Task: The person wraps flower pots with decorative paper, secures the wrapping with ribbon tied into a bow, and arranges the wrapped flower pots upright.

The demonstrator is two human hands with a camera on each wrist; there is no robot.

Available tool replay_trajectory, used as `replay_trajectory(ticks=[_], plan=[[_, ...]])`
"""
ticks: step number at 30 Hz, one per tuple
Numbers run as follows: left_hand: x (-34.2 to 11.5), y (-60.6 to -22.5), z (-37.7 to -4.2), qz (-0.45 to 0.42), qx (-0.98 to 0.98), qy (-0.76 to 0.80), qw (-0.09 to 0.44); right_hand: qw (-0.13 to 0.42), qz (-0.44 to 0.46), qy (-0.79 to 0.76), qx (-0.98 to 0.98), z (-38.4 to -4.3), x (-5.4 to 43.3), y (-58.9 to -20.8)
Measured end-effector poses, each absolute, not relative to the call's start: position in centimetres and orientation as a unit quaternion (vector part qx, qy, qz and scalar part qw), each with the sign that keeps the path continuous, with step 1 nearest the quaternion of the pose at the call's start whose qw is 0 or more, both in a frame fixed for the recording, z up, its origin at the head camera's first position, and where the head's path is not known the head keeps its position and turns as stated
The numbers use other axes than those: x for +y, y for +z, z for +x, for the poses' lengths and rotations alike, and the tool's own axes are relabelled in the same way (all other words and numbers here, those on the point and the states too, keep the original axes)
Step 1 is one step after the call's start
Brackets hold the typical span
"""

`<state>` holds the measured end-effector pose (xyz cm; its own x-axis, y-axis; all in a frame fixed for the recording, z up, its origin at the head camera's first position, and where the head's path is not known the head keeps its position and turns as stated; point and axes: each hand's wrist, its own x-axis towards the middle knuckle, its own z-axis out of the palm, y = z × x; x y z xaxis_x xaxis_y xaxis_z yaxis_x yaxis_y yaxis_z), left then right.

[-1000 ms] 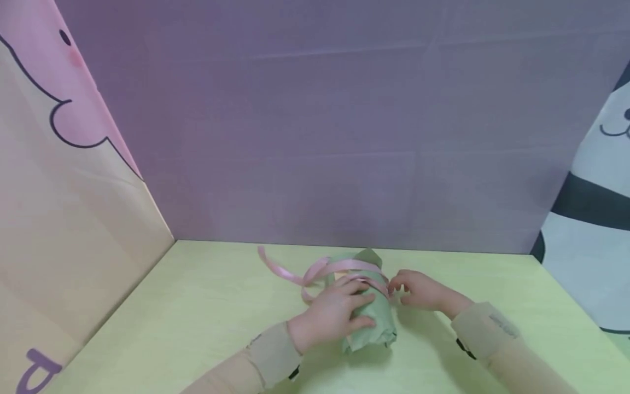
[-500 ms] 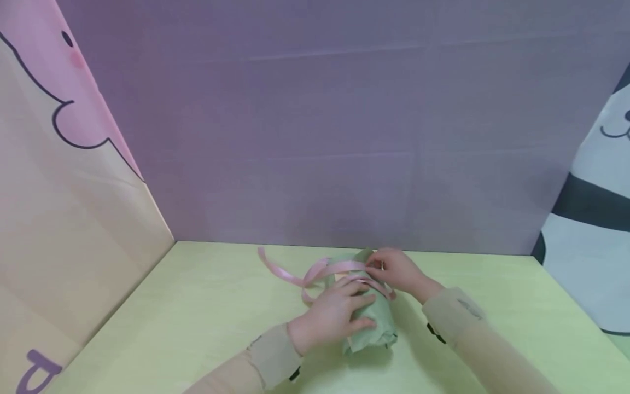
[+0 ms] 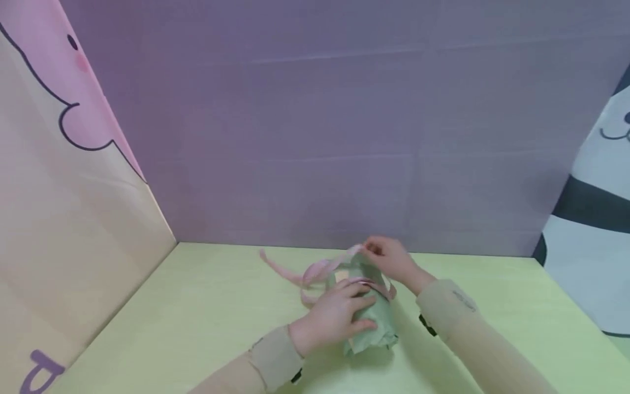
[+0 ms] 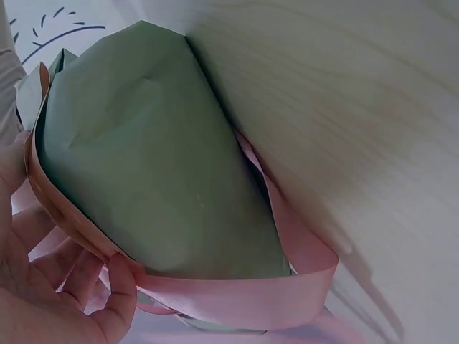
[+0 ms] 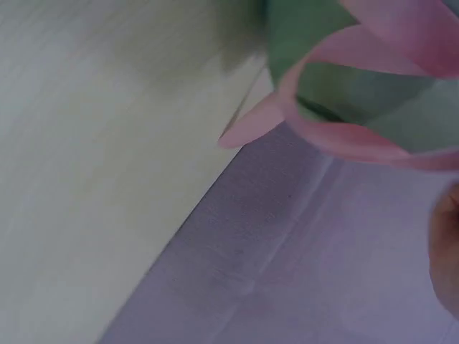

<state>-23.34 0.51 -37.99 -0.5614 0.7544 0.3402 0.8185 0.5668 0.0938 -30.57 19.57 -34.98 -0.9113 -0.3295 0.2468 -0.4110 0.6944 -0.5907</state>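
A roll-shaped bundle wrapped in green paper [image 3: 379,320] lies on the table, its near end crumpled. Over its upper side my left hand [image 3: 334,314] rests with spread fingers, which touch the paper's peach-coloured edge [image 4: 64,211] in the left wrist view. Pink ribbon [image 3: 339,262] passes around the bundle, with loops and a loose tail to its left. At the bundle's far end my right hand [image 3: 391,260] pinches a stretch of this ribbon and holds it raised off the paper. Only a bit of that hand appears in the right wrist view, beside curling ribbon [image 5: 315,136].
The pale yellow-green table [image 3: 221,306] ends at a purple-grey backdrop [image 3: 295,137] just behind the bundle. A cream panel [image 3: 74,230] with a pink cartoon stands on the left, and a panda picture [image 3: 590,246] on the right.
My right hand has moved from the bundle's right side up to its far end and lifted the upper ribbon strand. My left hand has stayed in place on the bundle.
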Motion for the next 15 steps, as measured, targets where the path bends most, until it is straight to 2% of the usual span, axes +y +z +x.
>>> replay_trajectory(ticks=[3, 6, 9, 15], plan=[[0.4, -38.1, -23.3, -0.447, -0.874, -0.124, 0.141, 0.134, 0.083, 0.465, -0.871, -30.3, 20.8, -34.0], [0.6, -38.0, -23.3, -0.442, -0.877, -0.121, 0.14, 0.161, -0.021, 0.573, -0.804, -30.0, 23.1, -33.3], [0.8, -37.8, -23.3, -0.439, -0.881, -0.115, 0.133, 0.15, -0.107, 0.653, -0.735, -29.4, 25.9, -33.1], [1.2, -37.7, -23.4, -0.433, -0.886, -0.12, 0.117, 0.092, -0.252, 0.763, -0.589, -27.1, 32.2, -33.9]])
